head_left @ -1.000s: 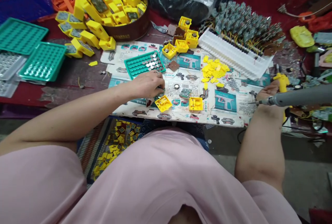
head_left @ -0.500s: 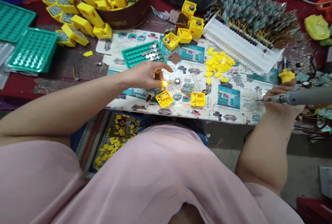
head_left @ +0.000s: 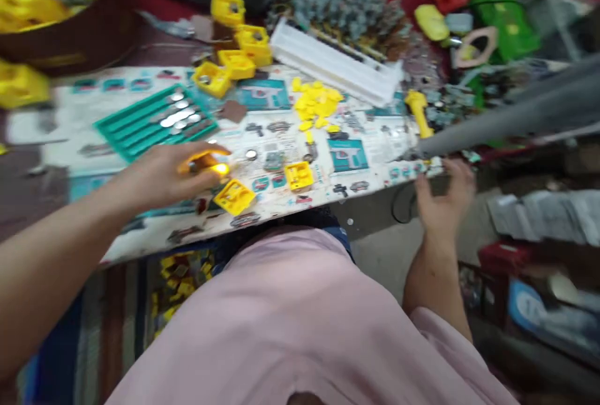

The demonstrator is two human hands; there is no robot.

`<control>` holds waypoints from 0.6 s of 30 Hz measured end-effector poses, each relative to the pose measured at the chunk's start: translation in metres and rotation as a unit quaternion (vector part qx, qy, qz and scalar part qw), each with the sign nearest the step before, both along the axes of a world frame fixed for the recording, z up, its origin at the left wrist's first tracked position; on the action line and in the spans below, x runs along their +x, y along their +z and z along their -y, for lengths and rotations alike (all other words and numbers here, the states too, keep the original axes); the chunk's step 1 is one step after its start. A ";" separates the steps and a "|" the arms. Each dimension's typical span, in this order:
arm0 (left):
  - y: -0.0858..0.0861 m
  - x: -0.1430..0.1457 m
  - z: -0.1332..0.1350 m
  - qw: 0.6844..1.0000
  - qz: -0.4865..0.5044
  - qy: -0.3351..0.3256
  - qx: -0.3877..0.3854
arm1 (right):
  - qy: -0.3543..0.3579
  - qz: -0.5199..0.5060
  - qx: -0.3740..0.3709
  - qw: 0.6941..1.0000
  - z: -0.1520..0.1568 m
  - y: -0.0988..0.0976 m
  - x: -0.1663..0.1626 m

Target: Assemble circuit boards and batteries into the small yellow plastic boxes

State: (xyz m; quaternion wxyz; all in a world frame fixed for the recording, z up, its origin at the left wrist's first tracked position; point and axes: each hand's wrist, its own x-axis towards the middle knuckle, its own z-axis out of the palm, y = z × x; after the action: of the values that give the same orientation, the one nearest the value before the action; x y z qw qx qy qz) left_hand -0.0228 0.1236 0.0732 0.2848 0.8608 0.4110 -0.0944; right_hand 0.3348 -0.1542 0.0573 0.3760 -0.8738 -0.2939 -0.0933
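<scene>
My left hand [head_left: 180, 170] hovers over the printed cardboard, fingers curled toward the thumb. A small lit LED [head_left: 221, 169] glows orange at the thumb tip, and blur hides its details. Just below is an open yellow case [head_left: 235, 197]. A second open yellow case [head_left: 299, 175], a coin cell [head_left: 251, 154] and a small circuit board [head_left: 274, 161] lie to the right. My right hand [head_left: 445, 195] is at the table's front right edge, thumb and fingers apart, with nothing in it. Above it, a grey electric screwdriver [head_left: 492, 114] slants across the view, its tip over the cardboard.
A green tray [head_left: 126, 133] with coin cells lies left. Several yellow cases [head_left: 234, 64] stand behind it. Yellow flat pieces [head_left: 319, 105] form a pile beside a white foam rack [head_left: 328, 61] of wired grey parts. A round tin [head_left: 70, 49] of yellow cases stands far left.
The view has swung to the right. My right hand has come away from beside the screwdriver toward the table edge, its fingers spreading. My left hand keeps the glowing LED near the yellow case.
</scene>
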 end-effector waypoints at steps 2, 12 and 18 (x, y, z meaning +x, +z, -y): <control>-0.003 -0.002 -0.003 1.000 -0.015 0.000 0.003 | -0.008 -0.005 -0.023 1.000 0.017 -0.019 0.000; -0.025 -0.010 -0.018 0.999 0.014 0.021 0.035 | -0.079 -0.370 0.117 0.918 0.034 -0.058 0.017; -0.030 -0.004 -0.024 0.997 0.030 -0.007 0.067 | -0.096 -0.350 0.196 0.911 0.053 -0.006 0.050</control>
State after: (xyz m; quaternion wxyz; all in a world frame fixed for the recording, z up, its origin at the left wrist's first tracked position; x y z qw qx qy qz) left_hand -0.0271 0.1478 0.0432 0.2381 0.8834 0.4013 -0.0431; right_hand 0.3852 -0.2074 0.0515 0.6078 -0.7832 -0.0339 0.1270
